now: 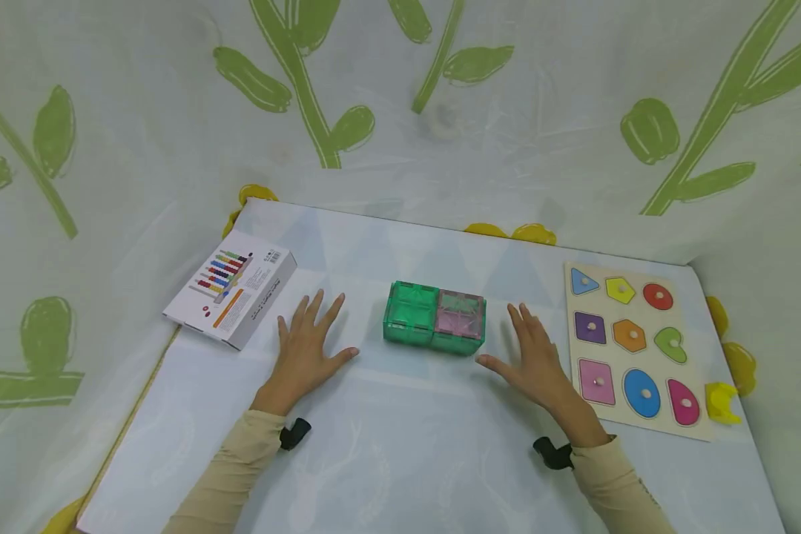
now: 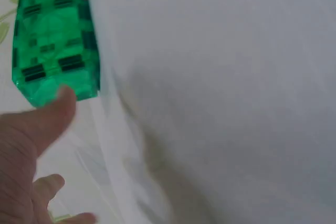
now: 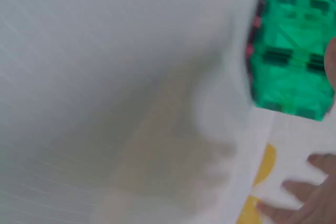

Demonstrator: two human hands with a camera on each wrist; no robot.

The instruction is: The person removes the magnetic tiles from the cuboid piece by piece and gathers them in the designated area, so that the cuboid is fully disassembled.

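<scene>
A low block of see-through magnetic tiles (image 1: 410,315) lies mid-table, mostly green with one pink tile on top at its right end. To its left, my left hand (image 1: 305,361) is spread with straight fingers, holding nothing and apart from the block. On the other side my right hand (image 1: 536,362) is likewise held out, its thumb near the block's right end. In the left wrist view the green block (image 2: 55,35) is beyond the thumb. The right wrist view has the block (image 3: 294,45) partly cut off by the frame edge, with the right fingertips (image 3: 299,190) below it.
A white box with an abacus picture (image 1: 240,289) lies at the left edge of the table. On the right is a wooden shape puzzle board (image 1: 607,297) with knobbed pieces. A small yellow piece (image 1: 722,403) sits beside the board. A leaf-patterned curtain (image 1: 541,148) surrounds the table.
</scene>
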